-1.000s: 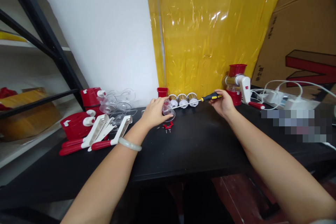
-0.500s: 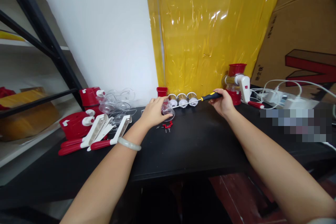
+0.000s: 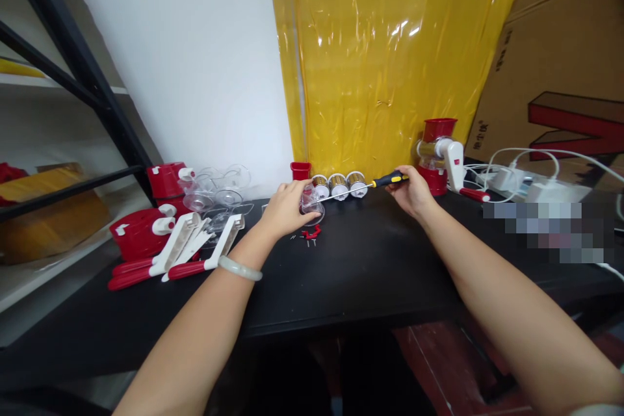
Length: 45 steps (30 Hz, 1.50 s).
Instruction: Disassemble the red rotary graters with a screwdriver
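My left hand [image 3: 288,208] is closed around a clear plastic part [image 3: 312,211] that stands on the black table. In my right hand [image 3: 412,192] is a screwdriver [image 3: 387,179] with a black and yellow handle, gripped at the handle's end. Its long shaft runs left, nearly level, and the tip meets the clear part by my left thumb; the exact contact point is too small to make out. Just in front of the clear part lie a small red plastic piece [image 3: 312,233] and several screws [image 3: 311,244]. Behind the shaft stand three metal grater drums [image 3: 338,186] with white ends.
Red housings [image 3: 139,232], crank handles [image 3: 188,266] and clear plastic parts [image 3: 219,188] crowd the table's left side. A red hopper [image 3: 301,171] stands behind my left hand. At right are an assembled rotary grater [image 3: 436,156] and white chargers with cables [image 3: 548,188].
The screwdriver handle has turned in my right hand, its yellow marking now facing differently. My left hand and the clear part stay in place.
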Each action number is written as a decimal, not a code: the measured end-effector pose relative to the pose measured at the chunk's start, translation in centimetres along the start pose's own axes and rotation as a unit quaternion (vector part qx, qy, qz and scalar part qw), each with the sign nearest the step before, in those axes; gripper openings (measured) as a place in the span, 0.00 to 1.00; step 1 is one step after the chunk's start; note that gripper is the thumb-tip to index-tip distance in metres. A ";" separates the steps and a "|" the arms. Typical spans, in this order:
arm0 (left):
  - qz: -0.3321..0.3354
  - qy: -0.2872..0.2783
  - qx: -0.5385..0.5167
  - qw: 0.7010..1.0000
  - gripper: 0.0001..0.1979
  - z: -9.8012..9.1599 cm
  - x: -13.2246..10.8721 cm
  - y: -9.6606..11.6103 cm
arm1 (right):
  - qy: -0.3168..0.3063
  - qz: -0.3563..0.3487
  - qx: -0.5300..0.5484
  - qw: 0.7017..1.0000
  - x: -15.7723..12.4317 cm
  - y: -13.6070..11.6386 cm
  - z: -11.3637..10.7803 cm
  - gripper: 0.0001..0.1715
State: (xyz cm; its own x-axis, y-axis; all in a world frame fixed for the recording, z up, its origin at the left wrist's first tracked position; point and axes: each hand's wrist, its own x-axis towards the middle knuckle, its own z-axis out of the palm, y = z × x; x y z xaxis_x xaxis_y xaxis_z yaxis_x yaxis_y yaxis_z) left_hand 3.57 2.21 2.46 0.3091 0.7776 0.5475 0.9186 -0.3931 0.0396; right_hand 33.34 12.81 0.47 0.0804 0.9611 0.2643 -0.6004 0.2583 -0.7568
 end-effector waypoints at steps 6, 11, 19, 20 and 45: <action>-0.001 -0.001 -0.001 1.000 0.37 0.1 0.0 0.0 | -0.013 -0.012 -0.040 0.999 -0.3 -0.1 0.0 0.18; -0.003 -0.002 0.000 1.000 0.37 0.0 0.0 0.1 | -0.001 -0.025 -0.070 0.997 -0.1 0.1 -0.1 0.13; -0.001 -0.001 0.006 1.000 0.37 0.0 0.0 0.0 | -0.015 0.000 -0.015 1.000 -0.1 -0.1 -0.3 0.17; -0.002 -0.001 0.008 1.000 0.38 0.0 0.1 0.0 | -0.006 -0.006 -0.036 0.999 0.0 0.0 -0.3 0.19; 0.002 0.002 0.008 1.000 0.37 0.1 0.0 0.0 | -0.007 0.015 -0.002 1.000 0.0 -0.2 -0.2 0.09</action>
State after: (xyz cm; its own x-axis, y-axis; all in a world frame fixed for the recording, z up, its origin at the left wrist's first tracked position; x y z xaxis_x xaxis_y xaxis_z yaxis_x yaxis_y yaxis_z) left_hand 3.55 2.24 2.40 0.3123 0.7738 0.5512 0.9212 -0.3885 0.0235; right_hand 33.60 12.75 0.48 0.0512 0.9670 0.2496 -0.5992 0.2297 -0.7670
